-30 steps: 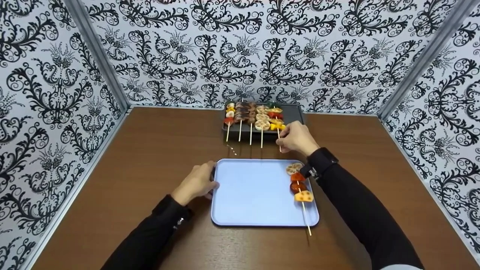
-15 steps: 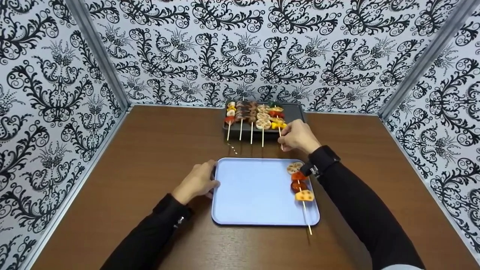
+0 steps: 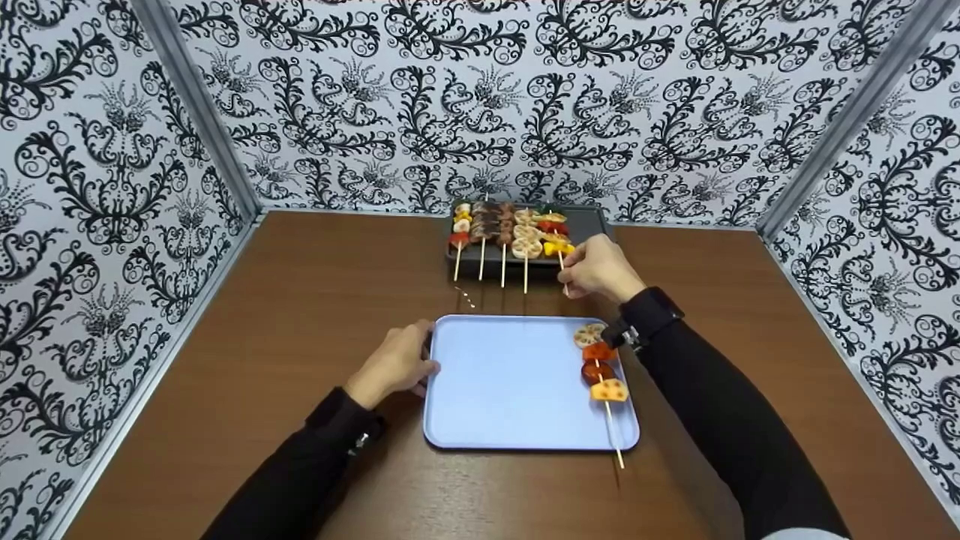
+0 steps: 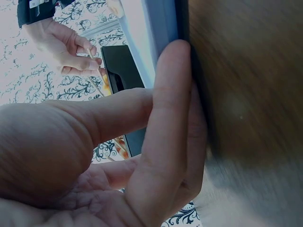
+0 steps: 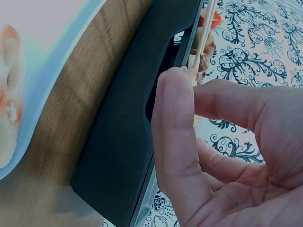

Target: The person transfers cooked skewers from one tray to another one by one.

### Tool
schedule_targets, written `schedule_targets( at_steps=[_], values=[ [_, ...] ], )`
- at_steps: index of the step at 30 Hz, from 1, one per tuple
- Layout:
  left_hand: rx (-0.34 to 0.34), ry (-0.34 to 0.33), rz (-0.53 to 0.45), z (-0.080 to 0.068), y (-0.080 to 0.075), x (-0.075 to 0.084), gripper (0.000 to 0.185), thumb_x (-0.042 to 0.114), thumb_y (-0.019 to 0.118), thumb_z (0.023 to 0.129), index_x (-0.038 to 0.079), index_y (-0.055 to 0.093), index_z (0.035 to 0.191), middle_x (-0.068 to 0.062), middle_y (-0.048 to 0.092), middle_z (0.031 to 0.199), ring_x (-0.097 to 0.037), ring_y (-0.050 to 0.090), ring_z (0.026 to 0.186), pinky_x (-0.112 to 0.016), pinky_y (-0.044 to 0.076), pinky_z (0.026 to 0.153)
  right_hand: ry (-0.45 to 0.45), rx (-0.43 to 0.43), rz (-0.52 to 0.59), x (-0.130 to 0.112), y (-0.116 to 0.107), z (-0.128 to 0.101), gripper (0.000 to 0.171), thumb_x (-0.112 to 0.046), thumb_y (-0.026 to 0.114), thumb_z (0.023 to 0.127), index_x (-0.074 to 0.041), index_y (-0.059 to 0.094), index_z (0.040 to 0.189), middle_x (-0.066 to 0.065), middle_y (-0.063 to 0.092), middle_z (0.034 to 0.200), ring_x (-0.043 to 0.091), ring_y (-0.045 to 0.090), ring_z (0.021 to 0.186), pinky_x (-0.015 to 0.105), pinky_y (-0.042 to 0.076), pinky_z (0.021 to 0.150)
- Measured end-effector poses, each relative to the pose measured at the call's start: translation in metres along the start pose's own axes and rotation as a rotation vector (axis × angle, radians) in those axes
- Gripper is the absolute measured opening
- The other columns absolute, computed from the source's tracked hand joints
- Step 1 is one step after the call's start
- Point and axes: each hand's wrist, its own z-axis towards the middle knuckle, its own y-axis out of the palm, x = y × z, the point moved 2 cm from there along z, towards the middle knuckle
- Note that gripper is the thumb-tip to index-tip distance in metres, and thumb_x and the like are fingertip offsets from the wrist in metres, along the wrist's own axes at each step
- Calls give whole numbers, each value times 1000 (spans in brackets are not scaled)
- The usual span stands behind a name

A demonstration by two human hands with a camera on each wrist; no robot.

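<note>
right hand (image 3: 598, 268) is reaching forward over the table (image 3: 315, 300), its grip pinching the stick of the rightmost skewer (image 3: 559, 251) | that skewer is lying on the black grill tray (image 3: 589, 225), stick end in the fingers | left hand (image 3: 391, 365) is gripping the blue tray (image 3: 510, 382) by its left edge, fingers curled round the rim

We find no readable text, label, brand, number or sign in any view; the white label at the upper left of the left wrist view is too blurred to read.
</note>
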Motion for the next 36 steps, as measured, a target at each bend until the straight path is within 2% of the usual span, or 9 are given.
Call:
schedule_targets(
  at_steps=[7, 14, 21, 36],
  values=[
    [-2, -16, 3, 0, 1, 0, 67, -8, 72, 92, -3, 44, 153, -16, 65, 89, -24, 72, 64, -34, 64, 49, -8, -6, 22, -2, -2, -2, 20, 6, 77, 87, 11, 70, 105, 24, 71, 98, 23, 75, 66, 36, 68, 66],
    [-8, -18, 0, -1, 0, 2, 67, -8, 71, 93, -3, 42, 154, -17, 65, 91, -24, 72, 65, -35, 65, 50, -15, -17, 58, 0, -3, -3, 23, 7, 75, 88, 12, 68, 109, 30, 72, 103, 25, 76, 68, 38, 68, 68],
    [-2, 2, 28, -1, -1, 2, 68, -6, 71, 92, -4, 42, 154, -14, 65, 89, -24, 72, 63, -35, 64, 49, -51, -6, 76, 2, -3, -5, 23, 8, 73, 89, 12, 68, 112, 24, 71, 102, 26, 75, 69, 35, 68, 67],
    [-2, -10, 29, 0, -1, 2, 68, -7, 71, 93, -3, 43, 154, -16, 65, 90, -23, 71, 64, -35, 64, 49, -86, 23, 39, 4, -5, -13, 22, 5, 75, 90, 8, 71, 111, 27, 74, 103, 25, 76, 69, 36, 68, 66]
  ],
)
